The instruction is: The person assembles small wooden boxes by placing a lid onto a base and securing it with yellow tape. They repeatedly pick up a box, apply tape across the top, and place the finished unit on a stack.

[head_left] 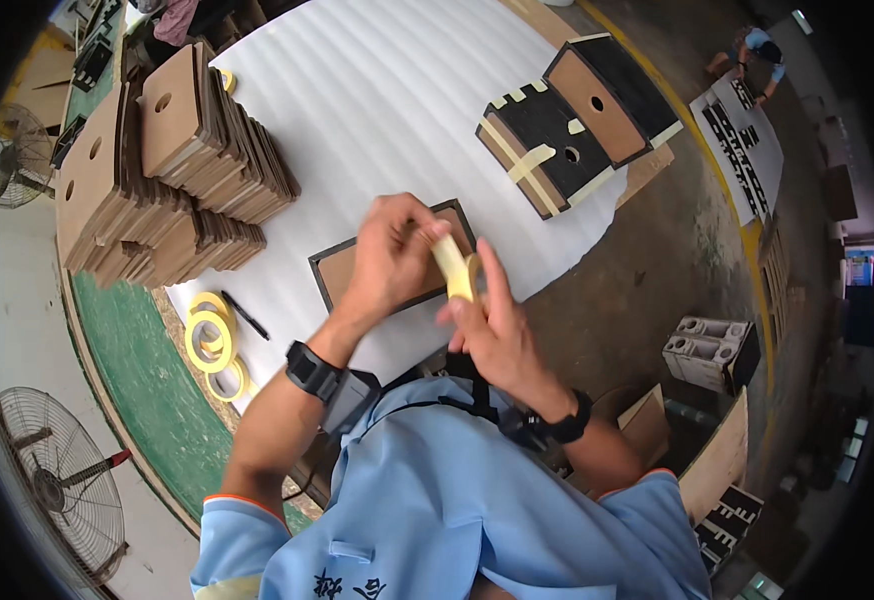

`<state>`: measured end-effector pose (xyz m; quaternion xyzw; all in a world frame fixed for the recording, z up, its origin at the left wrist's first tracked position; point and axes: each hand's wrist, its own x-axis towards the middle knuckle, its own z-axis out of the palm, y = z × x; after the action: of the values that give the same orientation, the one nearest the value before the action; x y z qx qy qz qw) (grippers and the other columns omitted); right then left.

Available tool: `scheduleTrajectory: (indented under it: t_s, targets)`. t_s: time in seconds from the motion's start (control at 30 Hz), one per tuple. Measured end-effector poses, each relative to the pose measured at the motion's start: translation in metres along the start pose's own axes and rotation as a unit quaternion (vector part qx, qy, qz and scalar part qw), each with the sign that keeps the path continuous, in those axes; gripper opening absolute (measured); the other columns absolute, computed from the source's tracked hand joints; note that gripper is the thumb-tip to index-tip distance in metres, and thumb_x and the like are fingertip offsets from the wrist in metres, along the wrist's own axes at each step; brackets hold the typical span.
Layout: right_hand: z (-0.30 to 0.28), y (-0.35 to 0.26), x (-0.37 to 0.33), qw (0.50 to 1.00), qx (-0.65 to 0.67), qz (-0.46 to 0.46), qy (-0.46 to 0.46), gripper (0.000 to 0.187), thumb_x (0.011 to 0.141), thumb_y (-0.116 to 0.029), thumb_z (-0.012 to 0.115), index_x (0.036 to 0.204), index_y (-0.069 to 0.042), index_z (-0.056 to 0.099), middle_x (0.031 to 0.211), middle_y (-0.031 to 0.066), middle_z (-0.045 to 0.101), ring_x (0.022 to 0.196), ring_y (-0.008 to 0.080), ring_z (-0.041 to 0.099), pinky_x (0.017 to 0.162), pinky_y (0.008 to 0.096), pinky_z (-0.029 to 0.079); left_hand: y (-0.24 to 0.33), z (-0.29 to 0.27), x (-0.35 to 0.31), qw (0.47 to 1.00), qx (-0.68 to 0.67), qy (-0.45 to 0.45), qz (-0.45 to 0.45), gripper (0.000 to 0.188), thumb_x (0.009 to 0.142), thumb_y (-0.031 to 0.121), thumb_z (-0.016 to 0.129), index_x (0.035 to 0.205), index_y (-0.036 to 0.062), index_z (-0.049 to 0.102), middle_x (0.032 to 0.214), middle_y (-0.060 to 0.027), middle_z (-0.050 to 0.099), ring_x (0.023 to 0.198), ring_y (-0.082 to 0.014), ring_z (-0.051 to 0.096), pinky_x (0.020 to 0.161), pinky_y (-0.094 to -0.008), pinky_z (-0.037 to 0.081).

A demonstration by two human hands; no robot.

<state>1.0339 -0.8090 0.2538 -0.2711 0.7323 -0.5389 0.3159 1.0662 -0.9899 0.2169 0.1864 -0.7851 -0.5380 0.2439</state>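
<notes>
A roll of pale yellow masking tape is in my right hand, fingers closed round it. Between my hands runs a short strip of the tape, its free end pinched by the fingers of my left hand. Under both hands lies a flat brown panel with a dark border, on the white foam sheet. My left hand and forearm cover part of this panel. Whether the strip touches the panel I cannot tell.
Stacks of brown boards with round holes stand at the left. Several tape rolls and a black pen lie nearer me. Black-and-brown boxes with tape strips sit at the far right. A caged fan stands lower left; another person works beyond.
</notes>
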Motion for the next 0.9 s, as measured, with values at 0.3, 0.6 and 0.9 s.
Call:
scheduleTrajectory:
  t_s: [0.3, 0.6, 0.9]
  targets:
    - [0.049, 0.046, -0.026, 0.924, 0.216, 0.308, -0.076, 0.046, 0.103, -0.046, 0.048, 0.124, -0.006, 0.055, 0.065, 0.0043, 0.058, 0.044, 0.0118, 0.053, 0.042, 0.0275, 0.043, -0.072, -0.057, 0.054, 0.983, 0.08, -0.1, -0.135, 0.024, 0.092, 0.021, 0.069, 0.086, -0.0011, 0.063, 0.074, -0.0082, 0.063, 0.071, -0.0161, 0.058, 0.066, -0.034, 0.048]
    - [0.058, 0.112, 0.001, 0.909, 0.052, 0.393, -0.128, 0.027, 0.101, -0.028, 0.05, 0.095, -0.002, 0.058, 0.058, 0.0029, 0.052, 0.043, 0.0143, 0.051, 0.041, 0.0306, 0.042, -0.226, -0.062, 0.04, 0.884, 0.231, -0.402, -0.056, 0.03, 0.089, 0.026, 0.063, 0.088, -0.0037, 0.071, 0.082, -0.0234, 0.069, 0.078, -0.0317, 0.069, 0.073, -0.0412, 0.052]
    - [0.062, 0.108, 0.001, 0.902, 0.109, 0.415, -0.052, 0.026, 0.101, -0.029, 0.049, 0.098, -0.004, 0.055, 0.062, 0.0043, 0.053, 0.046, 0.014, 0.053, 0.04, 0.0285, 0.042, -0.012, -0.056, -0.033, 0.934, 0.26, -0.229, 0.088, 0.096, 0.076, 0.054, 0.076, 0.148, 0.0049, 0.037, 0.134, -0.0279, 0.051, 0.127, -0.0405, 0.049, 0.105, -0.0564, 0.036]
